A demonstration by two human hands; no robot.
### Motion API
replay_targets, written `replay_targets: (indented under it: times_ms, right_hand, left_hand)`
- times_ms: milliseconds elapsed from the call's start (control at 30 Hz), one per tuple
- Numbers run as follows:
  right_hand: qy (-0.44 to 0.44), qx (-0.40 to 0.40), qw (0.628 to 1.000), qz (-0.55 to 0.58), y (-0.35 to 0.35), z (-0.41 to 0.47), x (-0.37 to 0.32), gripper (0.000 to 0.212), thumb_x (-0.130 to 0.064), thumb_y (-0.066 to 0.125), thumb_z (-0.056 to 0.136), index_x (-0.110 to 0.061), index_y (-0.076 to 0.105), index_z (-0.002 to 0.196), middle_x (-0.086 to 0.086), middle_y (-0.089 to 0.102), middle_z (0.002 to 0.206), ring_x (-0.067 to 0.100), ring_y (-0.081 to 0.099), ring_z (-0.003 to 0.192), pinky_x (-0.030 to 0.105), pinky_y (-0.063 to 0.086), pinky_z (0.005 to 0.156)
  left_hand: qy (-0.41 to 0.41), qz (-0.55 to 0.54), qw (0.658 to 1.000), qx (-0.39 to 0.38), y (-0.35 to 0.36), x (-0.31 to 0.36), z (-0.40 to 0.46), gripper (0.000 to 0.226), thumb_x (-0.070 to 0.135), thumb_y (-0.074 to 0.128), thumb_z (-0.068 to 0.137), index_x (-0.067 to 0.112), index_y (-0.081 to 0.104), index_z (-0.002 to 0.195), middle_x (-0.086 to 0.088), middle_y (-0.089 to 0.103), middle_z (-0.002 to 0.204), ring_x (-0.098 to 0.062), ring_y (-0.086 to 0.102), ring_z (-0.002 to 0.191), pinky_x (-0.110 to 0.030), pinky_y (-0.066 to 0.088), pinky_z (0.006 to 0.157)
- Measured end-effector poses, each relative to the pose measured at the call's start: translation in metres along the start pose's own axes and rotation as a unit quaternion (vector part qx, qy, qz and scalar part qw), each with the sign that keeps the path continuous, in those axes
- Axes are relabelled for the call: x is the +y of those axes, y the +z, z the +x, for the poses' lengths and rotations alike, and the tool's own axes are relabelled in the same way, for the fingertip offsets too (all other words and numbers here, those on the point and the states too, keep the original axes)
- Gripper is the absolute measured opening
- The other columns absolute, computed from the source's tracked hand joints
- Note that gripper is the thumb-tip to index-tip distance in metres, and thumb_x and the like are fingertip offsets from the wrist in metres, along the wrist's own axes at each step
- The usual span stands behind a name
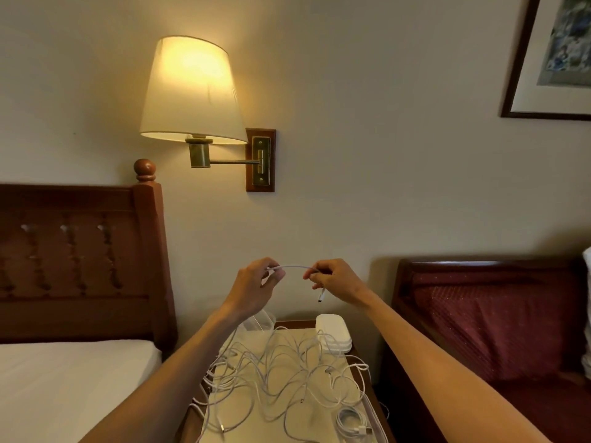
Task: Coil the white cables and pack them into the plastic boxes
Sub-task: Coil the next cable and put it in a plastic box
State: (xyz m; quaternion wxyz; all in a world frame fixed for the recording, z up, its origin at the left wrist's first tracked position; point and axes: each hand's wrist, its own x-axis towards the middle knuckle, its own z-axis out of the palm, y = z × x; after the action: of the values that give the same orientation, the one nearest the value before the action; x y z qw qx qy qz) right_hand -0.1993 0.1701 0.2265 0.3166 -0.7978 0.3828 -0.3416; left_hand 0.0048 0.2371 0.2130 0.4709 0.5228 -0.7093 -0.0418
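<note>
Nearest me: one coiled cable (351,418) at the near right of the desk (307,423), seemingly finished. Behind it, the loose tangle of white cables (281,366) covers the desk, uncoiled. Both hands raised above it: left hand (256,287) and right hand (335,279) each pinch the same cable (295,267) in their fingers, a short arc between them, connector dangling. Plastic boxes: a clear one (260,321) far left, a white stack (332,334) far right. I judge the task early; nothing visibly packed.
</note>
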Motion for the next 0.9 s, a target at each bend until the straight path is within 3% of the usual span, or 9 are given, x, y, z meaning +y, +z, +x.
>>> replay_targets:
  times_ms: [133, 233, 400, 467, 533, 567, 633, 733, 900]
  right_hand:
    - [0.102, -0.118, 0.948, 0.277, 0.002, -0.008, -0.017, 0.039, -0.027, 0.039, 0.102, -0.011, 0.062, 0.074, -0.002, 0.031, 0.061, 0.013, 0.029, 0.055, 0.025, 0.032, 0.056]
    - [0.100, -0.208, 0.907, 0.353, 0.006, -0.021, -0.031, 0.039, -0.027, 0.029, 0.105, -0.015, 0.054, 0.078, -0.002, 0.020, 0.063, 0.011, 0.019, 0.055, 0.023, 0.023, 0.051]
    - [0.088, -0.245, 0.885, 0.387, 0.001, -0.038, -0.043, 0.028, -0.017, 0.032, 0.105, -0.006, 0.057, 0.098, -0.001, 0.033, 0.062, 0.011, 0.030, 0.055, 0.021, 0.033, 0.051]
    - [0.081, -0.236, 0.890, 0.381, -0.004, -0.042, -0.046, 0.027, -0.014, 0.033, 0.105, -0.004, 0.058, 0.103, 0.003, 0.046, 0.070, 0.012, 0.044, 0.060, 0.024, 0.044, 0.059]
    - [0.086, -0.192, 0.884, 0.418, -0.005, -0.044, -0.054, 0.026, -0.011, 0.033, 0.104, -0.001, 0.057, 0.107, 0.004, 0.052, 0.073, 0.013, 0.050, 0.062, 0.025, 0.049, 0.062]
    - [0.086, -0.162, 0.874, 0.450, -0.003, -0.045, -0.059, 0.026, -0.009, 0.033, 0.104, 0.000, 0.057, 0.107, 0.005, 0.055, 0.074, 0.013, 0.054, 0.062, 0.027, 0.053, 0.064]
    - [0.081, -0.109, 0.847, 0.513, 0.001, -0.043, -0.068, 0.026, -0.008, 0.033, 0.104, 0.001, 0.058, 0.106, 0.009, 0.062, 0.077, 0.018, 0.063, 0.068, 0.030, 0.058, 0.072]
    - [0.080, -0.063, 0.827, 0.554, 0.011, -0.043, -0.077, 0.025, -0.007, 0.034, 0.104, 0.002, 0.057, 0.106, 0.013, 0.070, 0.086, 0.023, 0.071, 0.080, 0.034, 0.060, 0.078]
    - [0.099, -0.026, 0.820, 0.563, 0.016, -0.051, -0.078, 0.023, -0.009, 0.038, 0.103, 0.001, 0.059, 0.102, 0.018, 0.072, 0.097, 0.030, 0.071, 0.096, 0.037, 0.059, 0.086]
  left_hand:
    - [0.014, 0.003, 1.000, -0.001, -0.009, -0.015, -0.008, 0.026, 0.021, 0.045, 0.102, 0.014, 0.060, 0.083, -0.001, 0.057, 0.080, -0.010, 0.051, 0.074, -0.020, 0.038, 0.065]
    - [0.037, 0.017, 0.999, 0.026, -0.016, -0.019, -0.008, 0.031, 0.025, 0.043, 0.102, 0.012, 0.054, 0.076, -0.002, 0.053, 0.074, -0.014, 0.048, 0.068, -0.027, 0.038, 0.062]
    - [0.118, 0.063, 0.989, 0.060, -0.031, -0.010, -0.003, 0.030, 0.034, 0.044, 0.101, 0.021, 0.052, 0.075, 0.008, 0.052, 0.069, -0.010, 0.049, 0.060, -0.033, 0.043, 0.056]
    - [0.121, 0.065, 0.988, 0.066, -0.037, -0.007, -0.003, 0.027, 0.036, 0.046, 0.099, 0.022, 0.060, 0.081, 0.007, 0.056, 0.076, -0.007, 0.052, 0.066, -0.032, 0.046, 0.060]
    - [0.079, 0.101, 0.989, 0.076, -0.035, -0.001, -0.009, 0.027, 0.034, 0.050, 0.099, 0.017, 0.068, 0.110, -0.002, 0.059, 0.101, -0.014, 0.057, 0.092, -0.033, 0.049, 0.079]
    - [0.049, 0.117, 0.988, 0.092, -0.032, 0.006, -0.016, 0.034, 0.034, 0.050, 0.099, 0.016, 0.062, 0.124, -0.006, 0.056, 0.115, -0.017, 0.053, 0.107, -0.032, 0.045, 0.089]
    - [0.020, 0.076, 0.988, 0.130, -0.018, 0.029, -0.038, 0.041, 0.039, 0.047, 0.099, 0.013, 0.056, 0.129, -0.004, 0.054, 0.124, -0.014, 0.050, 0.117, -0.026, 0.041, 0.095]
    - [-0.036, -0.073, 0.994, 0.072, 0.000, 0.064, -0.066, 0.032, 0.042, 0.045, 0.100, 0.021, 0.062, 0.117, 0.009, 0.069, 0.104, -0.002, 0.064, 0.095, -0.018, 0.051, 0.080]
    - [-0.059, -0.132, 0.989, -0.003, -0.003, 0.071, -0.069, 0.012, 0.027, 0.058, 0.097, 0.024, 0.069, 0.093, 0.002, 0.070, 0.075, -0.013, 0.066, 0.066, -0.032, 0.056, 0.063]
